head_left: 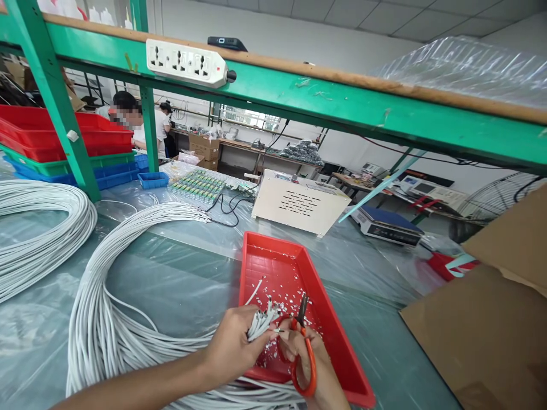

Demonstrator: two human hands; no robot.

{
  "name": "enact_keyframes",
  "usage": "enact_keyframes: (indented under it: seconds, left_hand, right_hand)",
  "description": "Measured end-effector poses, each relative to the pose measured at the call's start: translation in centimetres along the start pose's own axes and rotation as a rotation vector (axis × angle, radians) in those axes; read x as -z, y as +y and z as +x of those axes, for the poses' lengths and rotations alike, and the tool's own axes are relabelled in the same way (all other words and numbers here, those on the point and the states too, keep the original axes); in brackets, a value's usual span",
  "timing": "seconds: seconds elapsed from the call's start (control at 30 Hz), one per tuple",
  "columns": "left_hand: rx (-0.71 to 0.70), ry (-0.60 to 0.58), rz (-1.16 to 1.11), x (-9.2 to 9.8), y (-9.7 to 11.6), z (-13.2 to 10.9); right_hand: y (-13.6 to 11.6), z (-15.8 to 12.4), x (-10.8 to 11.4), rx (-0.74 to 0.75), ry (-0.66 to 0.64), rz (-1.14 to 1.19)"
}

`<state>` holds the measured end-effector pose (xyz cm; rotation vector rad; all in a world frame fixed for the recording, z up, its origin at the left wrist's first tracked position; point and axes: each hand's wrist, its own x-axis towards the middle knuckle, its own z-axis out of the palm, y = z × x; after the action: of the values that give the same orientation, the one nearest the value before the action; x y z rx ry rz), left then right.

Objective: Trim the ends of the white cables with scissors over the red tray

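My left hand [233,347] is closed round a bunch of white cable ends [262,322], held over the near part of a red tray [342,347]. My right hand [311,359] grips red-handled scissors [304,364], blades pointing up and away beside the cable ends. Small white and silver offcuts [284,302] litter the tray floor. The cables run back into a large white coil [111,296] lying on the plastic-covered bench.
A second white coil [38,233] lies far left. A cream metal box [299,202] stands behind the tray, a scale [387,225] to its right. A cardboard box [491,319] fills the right. Stacked crates [102,148] and a green shelf beam [342,108] sit beyond. People work behind.
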<state>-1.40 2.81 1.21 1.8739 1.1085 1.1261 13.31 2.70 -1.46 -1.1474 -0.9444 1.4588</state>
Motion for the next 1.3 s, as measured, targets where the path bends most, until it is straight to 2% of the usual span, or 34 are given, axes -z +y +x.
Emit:
enact_keyframes:
  seconds: [0.13,0.3,0.37,0.5,0.57,0.7,0.83,0.93,1.0,1.1,1.23,1.3]
  left_hand:
    - [-0.044,0.050,-0.037,-0.1,0.1,-0.3]
    - [0.043,0.088,-0.093,-0.3,0.2,-0.2]
    - [0.109,0.046,-0.136,-0.2,0.1,0.0]
    - [0.203,-0.113,-0.250,0.0,-0.4,0.6]
    - [0.218,-0.135,-0.235,0.1,-0.4,0.7]
    - [0.221,-0.026,-0.184,-0.1,-0.2,0.6]
    - [0.314,0.086,-0.346,-0.1,0.0,0.8]
    - [0.361,0.009,-0.489,0.2,-0.1,1.2]
    - [0.376,-0.063,-0.549,0.4,-0.3,1.5]
    - [0.400,-0.123,-0.631,0.5,-0.7,1.7]
    - [0.430,-0.155,-0.721,0.2,-1.0,1.6]
    - [0.446,-0.146,-0.765,-0.2,-1.2,1.4]
  right_hand:
    - [0.1,0.0,0.0,-0.004,-0.014,0.038]
    - [-0.2,-0.3,-0.6,0.006,0.044,0.032]
    - [-0.5,-0.4,-0.9,0.026,0.086,0.021]
    - [-0.7,-0.4,-1.3,0.061,0.172,-0.008]
    - [-0.7,-0.3,-1.3,0.078,0.203,-0.026]
    - [-0.6,-0.4,-1.6,0.133,0.242,-0.065]
    - [-0.4,-1.3,-2.5,0.197,0.254,-0.126]
    - [-0.7,-2.0,-2.9,0.358,0.278,-0.233]
    - [-1.1,-1.9,-2.3,0.427,0.291,-0.333]
    - [-1.9,-1.0,-0.4,0.444,0.285,-0.507]
    - [-2.6,0.6,2.1,0.555,0.297,-0.976]
    - [-2.7,1.1,2.7,0.572,0.294,-1.093]
